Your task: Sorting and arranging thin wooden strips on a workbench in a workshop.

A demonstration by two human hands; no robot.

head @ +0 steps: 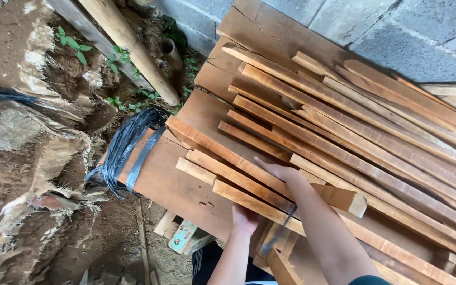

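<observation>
A loose pile of long reddish-brown wooden battens (354, 137) lies across a stack of wide boards (170, 184). My right hand (281, 172) rests flat on top of one batten (228, 155) near its end, fingers stretched along it. My left hand (245, 219) is curled around the near edge of the lowest batten (249, 201), gripping it from underneath. A short offcut block (347, 199) lies just right of my right forearm.
A black plastic strap (125, 150) wraps the left end of the boards. A round wooden pole (133, 47) leans at the upper left over bare earth and small weeds. A grey block wall (397, 31) stands behind the pile. Small wood scraps (183, 235) lie on the ground below.
</observation>
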